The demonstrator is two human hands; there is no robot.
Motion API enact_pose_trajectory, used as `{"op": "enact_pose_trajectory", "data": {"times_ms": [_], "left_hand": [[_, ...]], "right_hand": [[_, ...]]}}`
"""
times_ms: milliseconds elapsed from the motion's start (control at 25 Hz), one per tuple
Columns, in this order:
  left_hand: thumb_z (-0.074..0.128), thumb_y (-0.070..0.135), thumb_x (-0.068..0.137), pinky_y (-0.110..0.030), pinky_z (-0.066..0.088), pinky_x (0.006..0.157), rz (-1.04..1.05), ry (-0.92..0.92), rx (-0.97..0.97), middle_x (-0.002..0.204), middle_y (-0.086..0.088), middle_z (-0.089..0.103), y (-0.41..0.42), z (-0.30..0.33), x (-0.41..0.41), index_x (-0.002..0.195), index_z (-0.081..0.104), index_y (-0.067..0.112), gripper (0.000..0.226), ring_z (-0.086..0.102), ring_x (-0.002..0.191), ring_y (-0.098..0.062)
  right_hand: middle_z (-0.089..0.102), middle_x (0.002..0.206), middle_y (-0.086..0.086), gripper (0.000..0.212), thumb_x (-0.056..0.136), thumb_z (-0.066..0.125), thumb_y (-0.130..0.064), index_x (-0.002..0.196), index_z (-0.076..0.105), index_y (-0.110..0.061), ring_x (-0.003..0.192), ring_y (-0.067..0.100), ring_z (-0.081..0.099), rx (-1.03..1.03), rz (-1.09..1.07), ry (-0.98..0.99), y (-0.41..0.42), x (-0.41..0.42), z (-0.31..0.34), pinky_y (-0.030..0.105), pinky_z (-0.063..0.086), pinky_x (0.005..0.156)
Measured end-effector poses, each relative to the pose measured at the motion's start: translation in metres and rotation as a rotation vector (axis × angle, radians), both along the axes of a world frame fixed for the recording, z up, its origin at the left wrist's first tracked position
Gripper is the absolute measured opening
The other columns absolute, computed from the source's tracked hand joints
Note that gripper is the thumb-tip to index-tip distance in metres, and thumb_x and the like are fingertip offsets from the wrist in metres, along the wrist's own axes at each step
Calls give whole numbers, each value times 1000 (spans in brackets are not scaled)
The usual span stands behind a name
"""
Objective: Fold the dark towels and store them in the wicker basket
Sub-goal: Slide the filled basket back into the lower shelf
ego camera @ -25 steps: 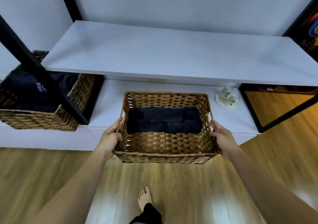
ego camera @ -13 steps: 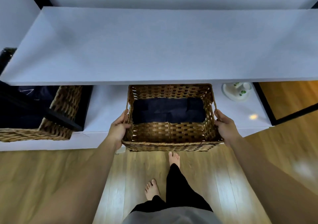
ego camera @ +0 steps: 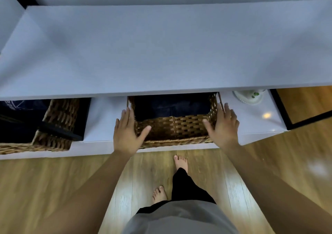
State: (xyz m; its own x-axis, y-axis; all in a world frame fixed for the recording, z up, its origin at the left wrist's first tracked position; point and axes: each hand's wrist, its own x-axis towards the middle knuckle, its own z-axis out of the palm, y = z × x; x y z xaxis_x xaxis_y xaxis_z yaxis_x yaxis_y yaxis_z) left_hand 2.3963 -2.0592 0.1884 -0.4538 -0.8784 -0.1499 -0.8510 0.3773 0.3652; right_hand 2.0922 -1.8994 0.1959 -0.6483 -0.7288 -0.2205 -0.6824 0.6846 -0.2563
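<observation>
The wicker basket (ego camera: 175,128) sits on the lower white shelf (ego camera: 106,118), partly under the upper board, with dark towels (ego camera: 170,108) inside. I see my left hand (ego camera: 126,133) and right hand (ego camera: 221,127) flat against its front corners, fingers straight. A second basket (ego camera: 53,126) stands well to the left.

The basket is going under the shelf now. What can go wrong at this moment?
1. The left hand and right hand lie flat on the basket corners; pushing unevenly could skew it.
2. The fingers reach close to the upper shelf edge and may get knocked against it.
3. A white object stands right of the basket; a sideways slide could hit it.
</observation>
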Motion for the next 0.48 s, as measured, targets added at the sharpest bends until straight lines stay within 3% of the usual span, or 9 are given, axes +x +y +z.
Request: {"op": "enact_pose_trajectory", "data": {"times_ms": [120, 280, 480], "left_hand": [[18, 79, 94, -50, 1, 126, -241, -166, -182, 169, -2, 2, 39, -14, 3, 161, 9, 16, 93, -6, 156, -18], [10, 58, 105, -54, 5, 125, -333, -208, -262, 169, -3, 10, 70, -29, 20, 160, 23, 15, 71, -1, 157, -22], [24, 54, 105, -51, 6, 125, -410, -247, -284, 170, -4, 1, 81, -34, 43, 162, 11, 19, 68, -4, 157, -21]], "right_hand": [[3, 169, 11, 76, 100, 35, -62, 161, 15, -20, 155, 34, 1, -26, 120, 26, 26, 53, 0, 51, 10, 123], [-12, 168, 11, 60, 108, 35, -30, 162, 10, -19, 153, 27, -18, -51, 75, -22, 49, 92, -17, 46, 8, 127], [-31, 162, 10, 92, 98, 50, -3, 155, -20, -23, 149, 29, -30, 13, 237, 75, 70, 96, -33, 40, -10, 122]]}}
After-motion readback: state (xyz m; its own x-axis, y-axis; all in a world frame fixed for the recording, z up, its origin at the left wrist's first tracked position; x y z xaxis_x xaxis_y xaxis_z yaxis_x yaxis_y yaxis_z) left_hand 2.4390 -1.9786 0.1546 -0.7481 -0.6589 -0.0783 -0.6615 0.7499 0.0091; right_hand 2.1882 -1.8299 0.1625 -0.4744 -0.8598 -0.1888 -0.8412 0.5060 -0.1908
